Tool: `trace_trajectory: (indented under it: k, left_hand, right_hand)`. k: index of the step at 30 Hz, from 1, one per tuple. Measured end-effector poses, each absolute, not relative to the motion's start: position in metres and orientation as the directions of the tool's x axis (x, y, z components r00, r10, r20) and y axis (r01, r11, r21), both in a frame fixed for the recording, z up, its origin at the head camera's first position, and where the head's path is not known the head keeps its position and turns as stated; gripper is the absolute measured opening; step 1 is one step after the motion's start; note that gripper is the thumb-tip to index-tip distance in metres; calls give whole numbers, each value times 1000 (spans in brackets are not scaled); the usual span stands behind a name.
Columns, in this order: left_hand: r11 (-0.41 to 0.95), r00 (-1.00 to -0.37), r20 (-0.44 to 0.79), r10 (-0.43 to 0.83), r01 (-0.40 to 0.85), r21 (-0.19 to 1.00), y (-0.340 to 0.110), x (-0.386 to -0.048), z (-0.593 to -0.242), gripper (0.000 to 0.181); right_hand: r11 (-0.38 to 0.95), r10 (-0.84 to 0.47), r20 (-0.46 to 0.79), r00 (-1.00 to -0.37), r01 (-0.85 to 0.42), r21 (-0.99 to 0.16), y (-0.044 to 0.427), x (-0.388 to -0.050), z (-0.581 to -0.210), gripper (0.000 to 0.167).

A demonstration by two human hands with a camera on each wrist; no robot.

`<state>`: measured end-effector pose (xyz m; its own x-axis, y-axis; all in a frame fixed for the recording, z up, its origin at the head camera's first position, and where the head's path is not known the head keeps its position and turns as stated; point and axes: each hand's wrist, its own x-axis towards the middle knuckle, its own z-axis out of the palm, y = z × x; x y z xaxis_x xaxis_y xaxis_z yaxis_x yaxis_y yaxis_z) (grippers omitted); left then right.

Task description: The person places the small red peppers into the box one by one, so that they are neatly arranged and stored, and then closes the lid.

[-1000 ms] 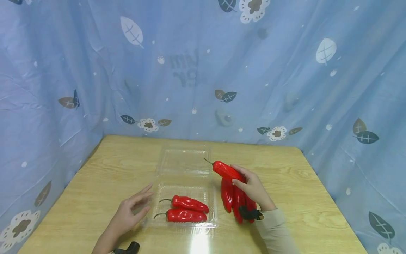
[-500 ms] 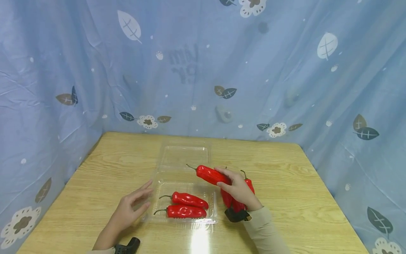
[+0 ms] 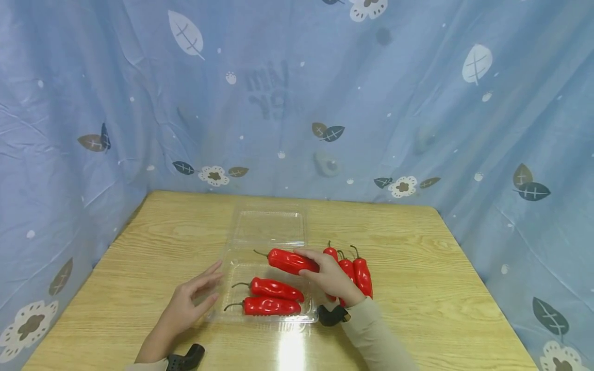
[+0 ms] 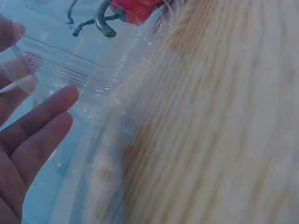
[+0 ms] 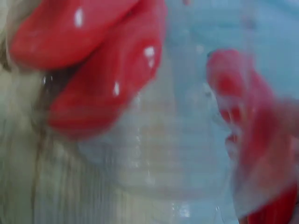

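On my feed the peppers look smooth and glossy, their stems duller. I read the box as thin, clear, shiny plastic with ribbed walls. The desk shows me wood grain under a reflective finish; the curtain is creased matt cloth, the sleeve matt fabric.

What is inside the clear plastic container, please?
Two red peppers lie side by side in the container. The right hand holds a third pepper over its far part. The container floor directly beneath the peppers is hidden.
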<state>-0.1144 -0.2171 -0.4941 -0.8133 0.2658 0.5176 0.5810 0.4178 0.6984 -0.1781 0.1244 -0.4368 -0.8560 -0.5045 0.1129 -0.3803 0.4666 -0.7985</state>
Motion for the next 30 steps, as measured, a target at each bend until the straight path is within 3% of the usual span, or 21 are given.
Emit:
trace_trajectory:
  k: [11, 17, 30]
  left_hand:
    - [435, -823, 510, 249, 565, 701, -210, -108, -477, 39]
    - [418, -816, 516, 261, 577, 701, -215, -114, -492, 39]
    - [398, -805, 524, 276, 592, 701, -217, -115, -496, 40]
  right_hand:
    - [430, -547, 96, -832, -377, -820, 106, -179, -438, 49]
    - [455, -544, 51, -838, -346, -821, 101, -178, -442, 49]
    - [481, -585, 108, -804, -450, -752, 99, -179, -449, 50]
